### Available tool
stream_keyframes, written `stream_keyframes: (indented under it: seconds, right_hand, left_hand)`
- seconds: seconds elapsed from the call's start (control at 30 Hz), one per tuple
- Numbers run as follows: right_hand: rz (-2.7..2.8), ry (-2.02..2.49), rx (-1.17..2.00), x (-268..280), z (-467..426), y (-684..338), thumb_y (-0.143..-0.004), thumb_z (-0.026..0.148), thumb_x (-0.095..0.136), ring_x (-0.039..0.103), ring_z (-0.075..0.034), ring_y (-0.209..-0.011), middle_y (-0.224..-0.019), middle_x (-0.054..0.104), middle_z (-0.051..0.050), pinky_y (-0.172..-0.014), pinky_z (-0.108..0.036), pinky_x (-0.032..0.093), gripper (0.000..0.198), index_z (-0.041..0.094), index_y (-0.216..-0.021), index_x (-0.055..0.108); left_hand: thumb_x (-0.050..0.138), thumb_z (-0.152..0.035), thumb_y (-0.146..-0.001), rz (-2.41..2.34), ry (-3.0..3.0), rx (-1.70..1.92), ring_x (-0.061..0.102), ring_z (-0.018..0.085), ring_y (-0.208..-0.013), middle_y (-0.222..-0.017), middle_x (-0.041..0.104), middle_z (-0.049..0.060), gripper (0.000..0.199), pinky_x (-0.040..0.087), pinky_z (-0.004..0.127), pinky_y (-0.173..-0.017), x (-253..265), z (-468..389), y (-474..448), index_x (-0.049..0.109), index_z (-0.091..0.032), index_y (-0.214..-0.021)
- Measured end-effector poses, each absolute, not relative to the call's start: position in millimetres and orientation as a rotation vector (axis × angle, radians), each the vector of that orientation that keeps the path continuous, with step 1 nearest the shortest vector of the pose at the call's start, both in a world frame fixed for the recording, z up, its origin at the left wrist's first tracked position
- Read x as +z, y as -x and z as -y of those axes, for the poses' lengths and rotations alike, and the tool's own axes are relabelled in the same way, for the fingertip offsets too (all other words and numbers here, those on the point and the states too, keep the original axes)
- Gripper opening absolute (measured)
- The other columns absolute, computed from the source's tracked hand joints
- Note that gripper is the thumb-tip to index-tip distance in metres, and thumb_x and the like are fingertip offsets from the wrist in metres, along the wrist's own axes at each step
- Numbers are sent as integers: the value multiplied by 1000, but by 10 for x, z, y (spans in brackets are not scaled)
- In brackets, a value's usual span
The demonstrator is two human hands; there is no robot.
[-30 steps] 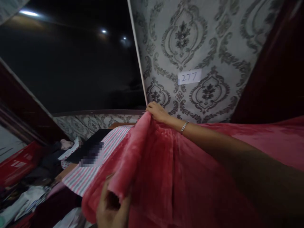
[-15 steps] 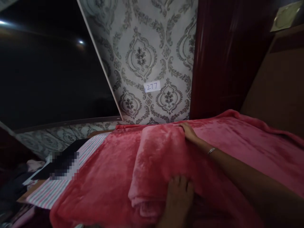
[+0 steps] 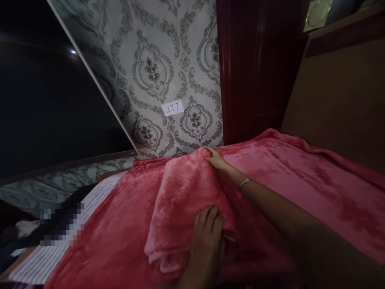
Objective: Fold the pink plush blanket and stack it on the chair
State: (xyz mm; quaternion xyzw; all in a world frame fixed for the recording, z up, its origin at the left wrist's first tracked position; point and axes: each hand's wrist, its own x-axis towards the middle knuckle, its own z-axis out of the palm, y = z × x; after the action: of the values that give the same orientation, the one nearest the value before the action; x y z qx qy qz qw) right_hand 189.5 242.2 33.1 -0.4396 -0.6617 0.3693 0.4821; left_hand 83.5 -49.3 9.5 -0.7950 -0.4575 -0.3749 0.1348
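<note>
One red plush blanket (image 3: 300,172) covers most of the surface, running beneath the left hand (image 3: 207,230) and the right hand (image 3: 217,159) and far out to the right of each. Beyond the right hand rises a patterned wall (image 3: 168,52) with a damask print. A dark screen (image 3: 45,96) stands to the left of the right hand and farther back, with a small glint of light on it. A glossy dark-red panel (image 3: 246,80) is upright behind the right hand and slightly right of it; a brown board (image 3: 339,100) leans farther right.

The blanket's folded section (image 3: 180,196) lies under the left hand and extends leftward from it, its layered edge showing just left of the wrist; its far end reaches the right hand. The left hand is palm down on top of it, fingers side by side and slightly bent. The right hand has its fingers bent at the far corner; whether they pinch the cloth, I cannot tell.

A striped cloth (image 3: 102,190) sticks out well left of the left hand, past the blanket's edge. Smaller, a white label (image 3: 173,107) reading 277 is on the wall, beyond and left of the right hand, while a silvery bracelet (image 3: 244,183) circles the right forearm.
</note>
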Motion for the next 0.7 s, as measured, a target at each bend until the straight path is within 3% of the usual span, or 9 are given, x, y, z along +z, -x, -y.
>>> stream_keyframes:
  seconds: [0.13,0.27,0.33,0.57,0.7]
  right_hand:
    - [1577,1065,871,317,-2481,-2091,-70,2,52,46,-18,-136,-145,56,-3,-117,-33,33,71,22,-138,55]
    - [1520,1174,934,29,-2419,-2296,-71,4,54,61,-23,-119,-134,63,-10,-103,-40,49,67,17,-136,56]
    - [1499,1204,959,-101,-2396,-2333,-74,7,55,66,-22,-110,-131,65,-12,-94,-39,55,64,17,-137,55]
    - [1502,1234,859,-92,-2530,-2256,-75,6,56,63,-19,-116,-133,65,-8,-100,-35,51,64,19,-138,55]
    - [1547,1314,796,-102,-2477,-2261,-80,11,57,65,-21,-112,-129,67,-8,-98,-37,53,58,21,-137,56]
  left_hand:
    - [51,-4,-79,1175,2379,-1083,58,27,-121,-123,69,13,37,48,46,-103,86,414,-984,63,-15,-113]
    - [58,-11,-85,1124,2330,-907,66,25,-104,-111,74,8,21,52,42,-94,-126,311,-1112,67,-17,-103]
    - [59,-15,-87,1107,2294,-894,66,25,-106,-112,75,6,17,51,41,-95,-224,283,-1125,68,-18,-102]
    - [59,-12,-85,1085,2307,-972,65,23,-108,-112,76,5,23,49,40,-101,-349,266,-1115,69,-20,-104]
    - [64,-18,-82,1243,2548,-1020,62,28,-119,-124,71,9,36,47,48,-108,-118,427,-1132,67,-18,-117]
